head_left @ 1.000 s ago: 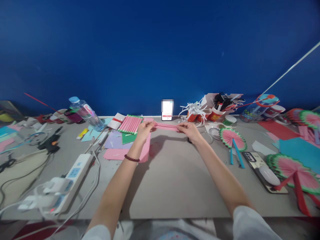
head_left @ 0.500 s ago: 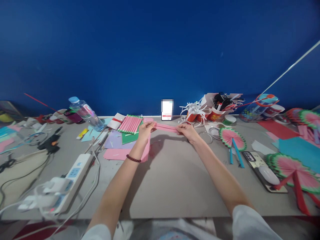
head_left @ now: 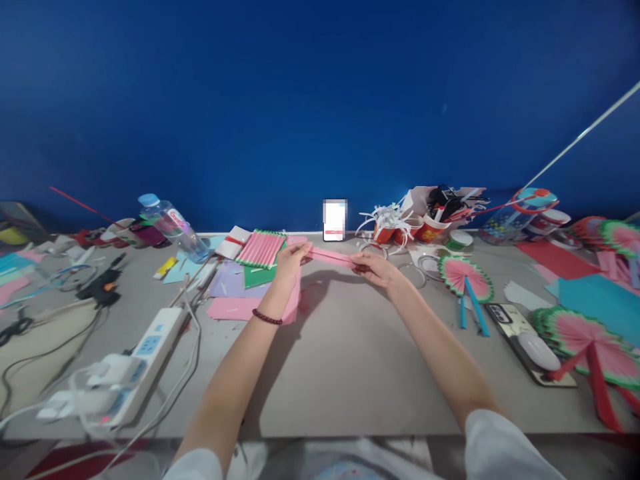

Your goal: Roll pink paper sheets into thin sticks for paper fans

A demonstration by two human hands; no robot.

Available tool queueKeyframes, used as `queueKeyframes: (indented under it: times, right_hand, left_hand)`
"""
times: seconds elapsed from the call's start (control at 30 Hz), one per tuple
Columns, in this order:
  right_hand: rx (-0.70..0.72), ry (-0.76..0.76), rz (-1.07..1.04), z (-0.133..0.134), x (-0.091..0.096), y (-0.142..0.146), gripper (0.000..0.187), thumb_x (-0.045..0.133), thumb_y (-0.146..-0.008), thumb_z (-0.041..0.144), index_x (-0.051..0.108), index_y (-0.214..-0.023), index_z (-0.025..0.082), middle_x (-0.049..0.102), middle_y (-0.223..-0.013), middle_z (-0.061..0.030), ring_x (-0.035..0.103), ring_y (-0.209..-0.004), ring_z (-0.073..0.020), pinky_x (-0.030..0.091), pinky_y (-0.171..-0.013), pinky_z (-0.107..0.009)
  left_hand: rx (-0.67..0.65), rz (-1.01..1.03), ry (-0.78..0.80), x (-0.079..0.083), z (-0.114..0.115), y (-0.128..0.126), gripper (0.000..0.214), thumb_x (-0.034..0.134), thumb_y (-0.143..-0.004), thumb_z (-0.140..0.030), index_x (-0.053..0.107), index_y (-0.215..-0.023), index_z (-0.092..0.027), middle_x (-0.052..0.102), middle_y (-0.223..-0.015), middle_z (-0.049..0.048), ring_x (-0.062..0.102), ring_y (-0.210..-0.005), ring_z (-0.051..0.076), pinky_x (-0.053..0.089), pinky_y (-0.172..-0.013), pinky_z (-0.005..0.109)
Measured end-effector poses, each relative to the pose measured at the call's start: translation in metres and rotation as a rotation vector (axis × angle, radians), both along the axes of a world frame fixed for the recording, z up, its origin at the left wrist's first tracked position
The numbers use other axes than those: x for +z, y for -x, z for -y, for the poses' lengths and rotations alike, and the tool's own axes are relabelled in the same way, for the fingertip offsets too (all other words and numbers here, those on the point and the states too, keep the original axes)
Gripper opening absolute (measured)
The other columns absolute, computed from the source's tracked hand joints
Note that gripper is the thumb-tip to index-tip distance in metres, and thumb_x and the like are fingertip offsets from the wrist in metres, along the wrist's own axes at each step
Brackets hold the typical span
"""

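Note:
A narrow folded strip of pink paper point(head_left: 330, 256) stretches between my two hands above the table. My left hand point(head_left: 293, 260) pinches its left end, and a dark bead bracelet point(head_left: 267, 317) circles that wrist. At the other end, my right hand point(head_left: 375, 267) has its fingers closed on the strip. Just left of my left hand lies a pleated pink sheet with green edges point(head_left: 263, 248), on top of green paper point(head_left: 257, 276), purple paper point(head_left: 227, 280) and pink paper point(head_left: 230, 309).
At left are a power strip point(head_left: 150, 360) with cables, a plastic bottle point(head_left: 175, 227) and a glue gun point(head_left: 100, 283). A phone point(head_left: 334, 220) leans on the blue wall. Rightward stand cups point(head_left: 433, 230), a round paper fan point(head_left: 465, 279), a larger fan point(head_left: 590, 340) and a mouse point(head_left: 538, 351).
My right hand has shifted slightly, its end of the pink strip dipping a little lower. My left hand holds nearly the same place.

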State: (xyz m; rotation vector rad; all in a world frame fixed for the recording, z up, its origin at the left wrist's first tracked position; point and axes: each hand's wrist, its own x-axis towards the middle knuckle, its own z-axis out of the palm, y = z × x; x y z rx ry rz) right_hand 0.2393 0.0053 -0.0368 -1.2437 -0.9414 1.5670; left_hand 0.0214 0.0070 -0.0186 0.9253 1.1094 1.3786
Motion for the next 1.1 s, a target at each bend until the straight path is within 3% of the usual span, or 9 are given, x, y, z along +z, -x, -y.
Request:
queueKeyframes:
  times: [0.33,0.53,0.73,0.93,1.1]
  right_hand:
    - [-0.050,-0.132,0.186,-0.005,-0.006,-0.006,0.031,0.084,-0.044,0.032,0.068,-0.064,0.015,0.065,-0.059,0.0013,0.057,-0.055,-0.0088,0.052,-0.059,-0.023]
    - [-0.036,-0.203,0.290,-0.004,-0.004,-0.009,0.027,0.080,-0.050,0.035,0.068,-0.066,0.016,0.064,-0.060,0.0004,0.056,-0.056,-0.0100,0.050,-0.063,-0.026]
    - [-0.047,-0.347,0.389,0.001,0.011,-0.014,0.022,0.073,-0.059,0.037,0.069,-0.069,0.017,0.066,-0.066,-0.0004,0.057,-0.063,-0.0121,0.047,-0.069,-0.028]
    - [-0.018,-0.510,0.497,0.004,0.018,-0.015,0.022,0.066,-0.069,0.038,0.068,-0.075,0.017,0.069,-0.075,-0.0029,0.060,-0.072,-0.0159,0.046,-0.073,-0.030]
    - [0.023,-0.609,0.419,0.002,0.016,-0.015,0.023,0.064,-0.073,0.040,0.063,-0.078,0.018,0.070,-0.096,-0.0085,0.063,-0.085,-0.0186,0.047,-0.079,-0.033]
  left_hand:
    - [0.062,-0.042,-0.017,-0.012,-0.008,-0.003,0.036,0.082,-0.049,-0.040,0.068,-0.067,-0.012,0.061,-0.059,-0.0008,0.056,-0.057,0.009,0.054,-0.066,0.029]
    - [-0.062,-0.025,0.012,-0.021,-0.015,0.007,0.041,0.082,-0.050,-0.044,0.069,-0.072,-0.012,0.067,-0.068,0.0041,0.062,-0.062,0.011,0.055,-0.070,0.029]
    - [-0.278,-0.239,-0.041,-0.012,-0.014,0.017,0.038,0.084,-0.051,-0.036,0.070,-0.078,-0.013,0.071,-0.071,0.0087,0.067,-0.067,0.018,0.053,-0.072,0.033]
    - [-0.200,-0.455,-0.234,-0.001,-0.010,0.020,0.027,0.080,-0.059,-0.029,0.073,-0.082,-0.017,0.072,-0.087,0.0087,0.066,-0.077,0.018,0.051,-0.076,0.029]
    - [-0.218,-0.488,-0.325,0.003,-0.008,0.020,0.029,0.075,-0.065,-0.035,0.072,-0.086,-0.016,0.070,-0.080,0.0055,0.062,-0.069,0.014,0.050,-0.067,0.025]
